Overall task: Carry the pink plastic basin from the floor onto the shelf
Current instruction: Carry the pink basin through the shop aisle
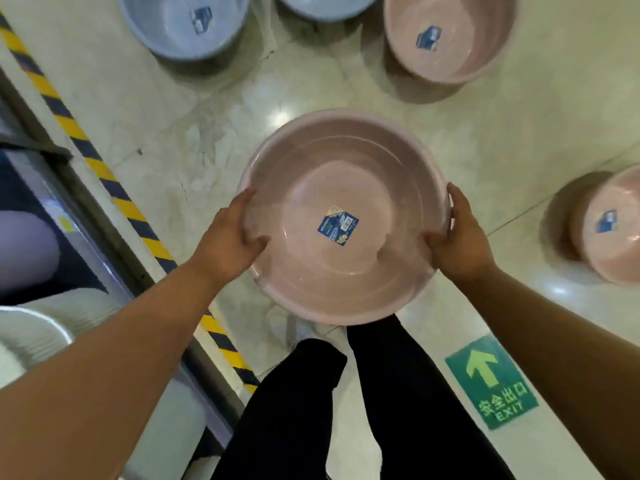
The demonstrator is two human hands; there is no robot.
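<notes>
Fingers (246, 199) curl round opposite rims: my left hand (230, 235) and right hand (459, 237) both grip the pink basin (346, 282), thumbs inside, above the floor (194, 109).

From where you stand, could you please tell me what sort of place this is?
Probably a shop's housewares aisle. The held pink basin and the blue basin and other pink basin on the floor each carry a blue product label, and a green EXIT sticker marks the polished floor.

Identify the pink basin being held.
The central pink basin, its rim gripped by the left hand and right hand; the top-right basin and the right-edge basin sit untouched on the floor.
</notes>
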